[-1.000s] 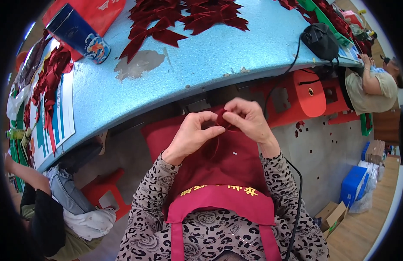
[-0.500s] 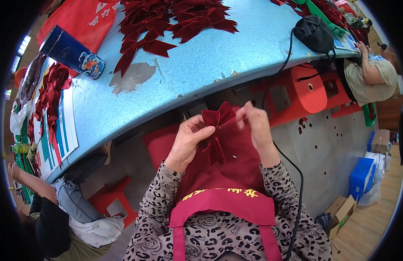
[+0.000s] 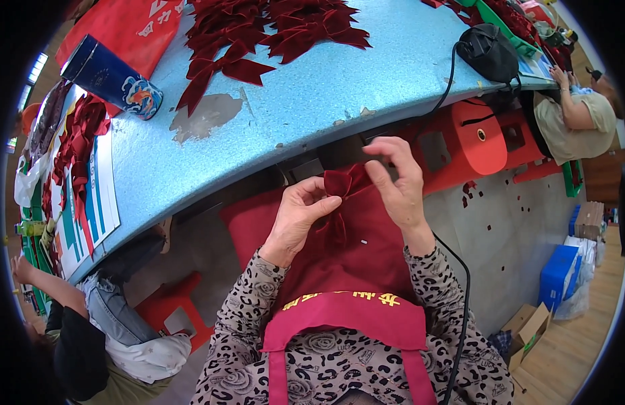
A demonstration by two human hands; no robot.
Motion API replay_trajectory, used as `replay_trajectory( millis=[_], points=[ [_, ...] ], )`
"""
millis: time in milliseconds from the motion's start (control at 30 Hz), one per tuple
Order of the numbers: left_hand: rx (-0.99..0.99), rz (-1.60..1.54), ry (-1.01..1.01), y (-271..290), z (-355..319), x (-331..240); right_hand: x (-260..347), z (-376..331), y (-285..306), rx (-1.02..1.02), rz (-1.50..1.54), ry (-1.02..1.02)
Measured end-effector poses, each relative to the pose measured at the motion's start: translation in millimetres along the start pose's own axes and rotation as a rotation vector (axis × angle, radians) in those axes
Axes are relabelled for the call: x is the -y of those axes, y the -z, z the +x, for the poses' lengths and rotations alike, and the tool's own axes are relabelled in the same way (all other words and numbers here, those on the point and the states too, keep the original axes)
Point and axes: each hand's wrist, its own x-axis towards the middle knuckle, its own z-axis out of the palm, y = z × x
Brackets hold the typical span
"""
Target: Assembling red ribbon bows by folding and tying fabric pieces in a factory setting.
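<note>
over the lap, below the near edge of the blue table (image 3: 272,128), a dark red velvet bow (image 3: 343,185) is pinched between both hands. since half a second ago the bow has folded smaller and the hands have drawn closer together. the left hand (image 3: 295,216) grips its lower left side, thumb laid across the fabric; the right hand (image 3: 397,182) holds the upper right with fingertips curled, wrist bent downward. more red bows (image 3: 258,34) lie heaped at the table's far edge.
</note>
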Motion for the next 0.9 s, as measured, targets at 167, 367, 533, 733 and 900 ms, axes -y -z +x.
replay_trajectory(
  millis=[167, 367, 533, 733, 900],
  points=[
    [0.009, 0.053, 0.003, 4, -2, -3, 4, 14, -7, 0.471, -0.23, 0.074],
    [-0.061, 0.156, 0.052, 36, 6, 2, -1, -2, -38, 0.251, -0.654, 0.464],
    [-0.016, -0.028, 0.116, 56, 9, 4, -21, -2, -34, 0.325, 0.139, -0.21],
    [0.002, -0.197, 0.163, 56, 6, 4, -21, -8, -34, 0.532, 0.026, -0.179],
    [0.055, -0.208, 0.214, 80, -4, 19, -31, -28, -54, 0.58, 0.099, -0.257]
  ],
)
